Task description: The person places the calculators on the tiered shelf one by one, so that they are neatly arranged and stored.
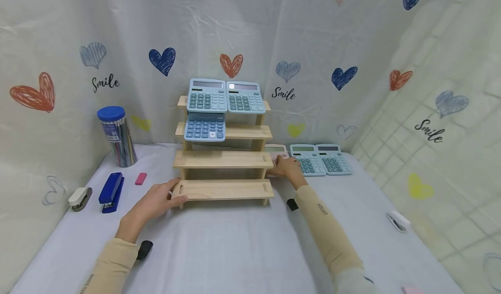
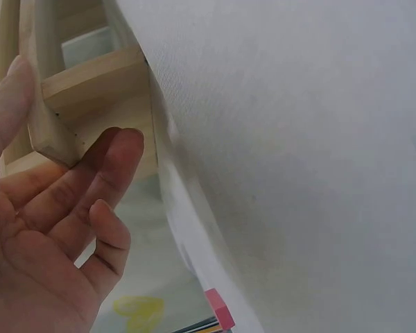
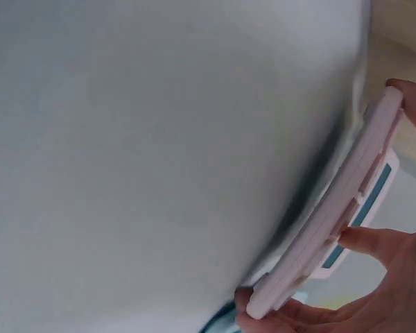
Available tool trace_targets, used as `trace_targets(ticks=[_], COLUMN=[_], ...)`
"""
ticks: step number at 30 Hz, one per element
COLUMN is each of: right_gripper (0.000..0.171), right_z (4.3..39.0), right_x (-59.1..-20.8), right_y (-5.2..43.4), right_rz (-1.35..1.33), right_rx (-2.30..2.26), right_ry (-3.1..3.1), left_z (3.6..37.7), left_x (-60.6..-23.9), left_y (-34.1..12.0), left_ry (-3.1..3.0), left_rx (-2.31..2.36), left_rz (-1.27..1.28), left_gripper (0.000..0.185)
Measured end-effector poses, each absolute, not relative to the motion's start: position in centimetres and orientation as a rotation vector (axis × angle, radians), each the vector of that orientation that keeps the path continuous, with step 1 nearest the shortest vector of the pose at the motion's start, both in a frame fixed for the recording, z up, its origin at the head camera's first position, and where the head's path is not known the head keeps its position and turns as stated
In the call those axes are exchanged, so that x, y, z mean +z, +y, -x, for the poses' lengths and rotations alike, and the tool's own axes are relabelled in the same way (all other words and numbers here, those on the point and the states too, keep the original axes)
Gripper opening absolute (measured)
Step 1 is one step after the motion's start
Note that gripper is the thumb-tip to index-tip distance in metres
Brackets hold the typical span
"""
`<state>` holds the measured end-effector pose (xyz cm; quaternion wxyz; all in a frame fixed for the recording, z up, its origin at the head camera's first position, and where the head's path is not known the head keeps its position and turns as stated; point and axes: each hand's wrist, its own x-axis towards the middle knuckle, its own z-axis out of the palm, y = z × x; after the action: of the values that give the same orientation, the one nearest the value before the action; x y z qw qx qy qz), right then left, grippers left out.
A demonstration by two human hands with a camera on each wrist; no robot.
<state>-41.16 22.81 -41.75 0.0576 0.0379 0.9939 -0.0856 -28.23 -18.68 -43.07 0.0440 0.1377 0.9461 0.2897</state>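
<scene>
Hands at the stepped wooden rack [image 1: 223,159].
Your right hand [image 1: 285,167] pinches the pink calculator [image 1: 275,151] right of centre, beside the rack; your left hand [image 1: 158,199], fingers relaxed, touches its lowest step's left end.

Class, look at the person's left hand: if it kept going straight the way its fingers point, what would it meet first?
The left hand already touches the left end of the wooden stepped shelf, at its lowest step. Going on, it would press into that step; nothing else lies between.
</scene>
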Motion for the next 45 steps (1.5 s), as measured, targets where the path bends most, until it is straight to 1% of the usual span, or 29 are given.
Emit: trace_targets(ticks=[5, 9, 14, 25, 29, 32, 38, 45], right_gripper=[0.096, 0.098, 0.098, 0.091, 0.096, 0.098, 0.094, 0.089], right_z=[40.2, 39.0, 37.1, 33.9, 32.5, 31.5, 30.4, 30.6], right_x=[-40.9, -39.8, -37.6, -32.9, -31.2, -30.1, -28.9, -28.9], right_y=[23.9, 25.1, 26.3, 27.5, 26.6, 24.9, 21.1, 17.7], right_rz=[-0.099, -0.060, -0.024, -0.017, 0.004, 0.061, 0.194, 0.299], right_rx=[-0.341, -0.393, -0.447, -0.493, -0.496, -0.494, -0.444, -0.325], right_ry=[3.035, 3.051, 3.062, 3.134, 3.146, 3.161, 3.195, 3.207], left_z=[28.3, 28.2, 28.2, 28.1, 28.1, 28.0, 27.9, 27.7], left_x=[-42.9, -42.8, -42.9, -42.7, -42.8, -42.9, -42.9, -42.6], left_y=[-18.6, -18.6, -18.8, -18.7, -18.6, -18.8, -18.9, -18.7], left_ry=[2.885, 2.880, 2.888, 2.913, 2.904, 2.904, 2.908, 2.924], left_rx=[0.878, 0.881, 0.886, 0.867, 0.864, 0.860, 0.863, 0.851], left_rz=[-0.419, -0.424, -0.442, -0.477, -0.479, -0.478, -0.485, -0.490], left_gripper=[0.084, 0.084, 0.083, 0.081, 0.081, 0.081, 0.080, 0.079])
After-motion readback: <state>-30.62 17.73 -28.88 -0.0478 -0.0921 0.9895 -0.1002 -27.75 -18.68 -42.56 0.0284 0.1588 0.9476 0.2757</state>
